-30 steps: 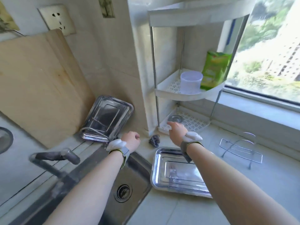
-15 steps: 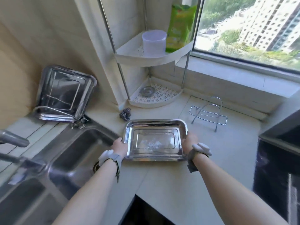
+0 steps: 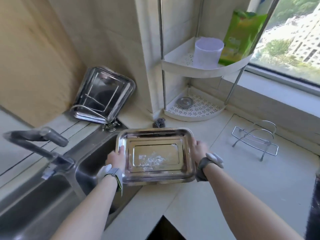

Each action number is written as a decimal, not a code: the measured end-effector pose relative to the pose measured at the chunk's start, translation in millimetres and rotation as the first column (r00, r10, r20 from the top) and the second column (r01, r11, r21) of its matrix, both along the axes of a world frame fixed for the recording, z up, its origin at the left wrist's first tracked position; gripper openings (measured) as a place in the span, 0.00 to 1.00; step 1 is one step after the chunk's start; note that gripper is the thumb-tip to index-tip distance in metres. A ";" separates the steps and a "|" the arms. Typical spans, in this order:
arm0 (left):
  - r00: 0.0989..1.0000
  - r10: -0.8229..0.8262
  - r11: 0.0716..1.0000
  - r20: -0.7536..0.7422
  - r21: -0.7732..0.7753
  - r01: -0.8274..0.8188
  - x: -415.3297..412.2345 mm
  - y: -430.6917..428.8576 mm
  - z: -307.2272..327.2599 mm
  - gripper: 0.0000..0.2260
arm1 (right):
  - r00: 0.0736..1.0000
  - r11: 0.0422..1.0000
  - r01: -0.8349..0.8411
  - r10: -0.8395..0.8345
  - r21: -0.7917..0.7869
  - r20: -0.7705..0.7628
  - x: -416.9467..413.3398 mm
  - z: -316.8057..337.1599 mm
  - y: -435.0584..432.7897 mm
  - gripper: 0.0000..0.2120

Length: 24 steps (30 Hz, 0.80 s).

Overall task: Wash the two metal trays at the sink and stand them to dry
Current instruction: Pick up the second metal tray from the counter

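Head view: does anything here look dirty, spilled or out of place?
The tray gripped by the left hand and right hand carries a patchy white smear across its floor, so it looks unwashed. The second tray, leaning in a rack behind the sink, shows no such marks. Nothing else stands out.

Held tray (image 3: 155,155) overlaps sink's (image 3: 97,153) right edge; second tray (image 3: 103,96) stands behind.

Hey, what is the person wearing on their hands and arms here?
Both forearms are bare, no sleeves, and the left hand and right hand wear no gloves. Each wrist carries a grey strap with a rounded white pod; the left strap shows a yellow-green edge.
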<state>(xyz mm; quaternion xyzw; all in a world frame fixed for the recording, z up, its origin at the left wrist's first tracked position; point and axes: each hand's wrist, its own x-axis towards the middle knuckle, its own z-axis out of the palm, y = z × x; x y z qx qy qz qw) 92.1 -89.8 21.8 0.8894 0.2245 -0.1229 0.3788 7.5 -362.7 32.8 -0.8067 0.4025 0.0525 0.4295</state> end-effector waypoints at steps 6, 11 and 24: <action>0.997 0.075 0.985 -0.008 0.157 -0.073 36.2 67.6 -3.7 0.26 | 0.967 0.957 -0.254 0.247 -0.142 -0.065 84.6 13.9 49.1 0.12; 0.996 0.055 0.976 -0.068 0.214 -0.040 66.3 102.2 -18.0 0.31 | 0.840 0.801 -0.540 0.497 -0.259 -0.216 135.6 -7.5 54.8 0.32; 0.974 0.201 0.968 -0.103 0.173 -0.182 78.5 138.8 -28.6 0.30 | 0.914 0.898 -0.407 0.398 -0.169 -0.082 150.1 -53.2 73.7 0.14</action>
